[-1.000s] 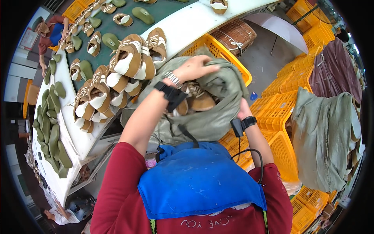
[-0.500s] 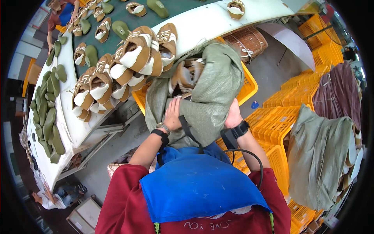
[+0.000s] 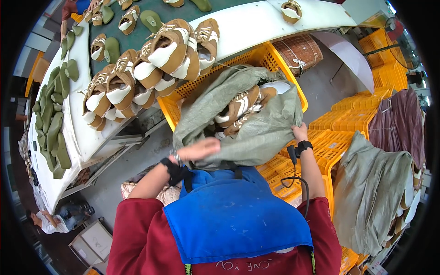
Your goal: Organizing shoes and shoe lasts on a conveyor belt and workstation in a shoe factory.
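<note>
In front of me a grey-green woven sack (image 3: 270, 142) sits in a yellow plastic crate (image 3: 300, 91). Its mouth gapes, showing several brown and white sneakers (image 3: 240, 105) inside. My right hand (image 3: 300, 132) is closed on the sack's right edge and pulls it outward. My left hand (image 3: 199, 150), somewhat blurred, hovers at the near left side of the sack with its fingers stretched out flat; nothing is in it. Stacked brown and white shoes (image 3: 172, 50) stand on the table edge at the left, beyond my left hand.
A white and green worktable (image 3: 80, 137) curves around the left and far side, with green shoe lasts (image 3: 57, 119) on it. Yellow crates (image 3: 330, 146) are stacked on the right, some under a grey-green cloth (image 3: 371, 183). An umbrella (image 3: 350, 59) and a rolled mat (image 3: 298, 52) lie beyond.
The sack's mouth has been spread wider, baring more shoes. My right hand has moved right and out with its edge; my left hand has come off the sack's front, moving nearer to me.
</note>
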{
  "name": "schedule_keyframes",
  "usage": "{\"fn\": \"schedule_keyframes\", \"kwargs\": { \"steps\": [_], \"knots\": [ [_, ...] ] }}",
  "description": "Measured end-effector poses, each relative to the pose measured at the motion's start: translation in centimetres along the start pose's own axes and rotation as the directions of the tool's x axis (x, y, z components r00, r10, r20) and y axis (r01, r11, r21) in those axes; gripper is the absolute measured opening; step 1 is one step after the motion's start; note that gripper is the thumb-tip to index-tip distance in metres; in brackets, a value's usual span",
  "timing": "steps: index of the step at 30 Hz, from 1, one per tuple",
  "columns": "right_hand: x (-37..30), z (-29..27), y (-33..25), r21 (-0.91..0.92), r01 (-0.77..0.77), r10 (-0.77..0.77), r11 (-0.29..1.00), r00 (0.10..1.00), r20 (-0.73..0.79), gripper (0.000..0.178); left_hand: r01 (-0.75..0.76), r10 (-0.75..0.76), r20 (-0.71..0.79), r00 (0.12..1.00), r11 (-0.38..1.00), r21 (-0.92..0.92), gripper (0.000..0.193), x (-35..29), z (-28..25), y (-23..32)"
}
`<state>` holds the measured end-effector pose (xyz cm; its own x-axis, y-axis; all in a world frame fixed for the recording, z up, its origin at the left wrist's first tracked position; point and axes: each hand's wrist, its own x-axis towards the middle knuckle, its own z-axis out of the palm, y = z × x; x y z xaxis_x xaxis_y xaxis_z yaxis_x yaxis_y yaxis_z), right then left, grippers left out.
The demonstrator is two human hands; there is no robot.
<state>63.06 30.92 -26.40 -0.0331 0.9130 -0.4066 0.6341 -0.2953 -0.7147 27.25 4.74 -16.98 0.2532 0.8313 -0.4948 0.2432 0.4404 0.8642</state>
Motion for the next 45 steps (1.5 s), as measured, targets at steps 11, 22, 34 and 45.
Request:
{"fn": "schedule_keyframes", "kwargs": {
  "steps": [11,22,34,45],
  "knots": [
    [-11.7,9.2,-14.1,-0.176,0.952,-0.542,0.249,0.287,0.789,0.026,0.445,-0.175,-0.625,0.761,0.842,0.306,0.092,5.1,-9.6,-8.4],
    [-14.2,2.4,-3.9,-0.321,0.709,-0.275,0.628,0.589,0.760,0.032,0.321,0.126,-0.710,0.693,0.827,0.461,0.071,-3.8,-11.2,-11.0],
    [-23.0,11.1,-12.1,0.063,0.418,-0.300,0.906,0.530,0.794,0.015,0.470,-0.403,-0.264,0.876,0.833,0.290,0.048,-26.6,-9.6,-11.0],
    [-37.0,28.9,-5.8,-0.303,0.345,0.116,0.888,0.471,0.874,0.021,0.652,-0.517,-0.461,0.722,0.730,0.204,0.042,-48.5,-21.5,-28.2]
  ]
}}
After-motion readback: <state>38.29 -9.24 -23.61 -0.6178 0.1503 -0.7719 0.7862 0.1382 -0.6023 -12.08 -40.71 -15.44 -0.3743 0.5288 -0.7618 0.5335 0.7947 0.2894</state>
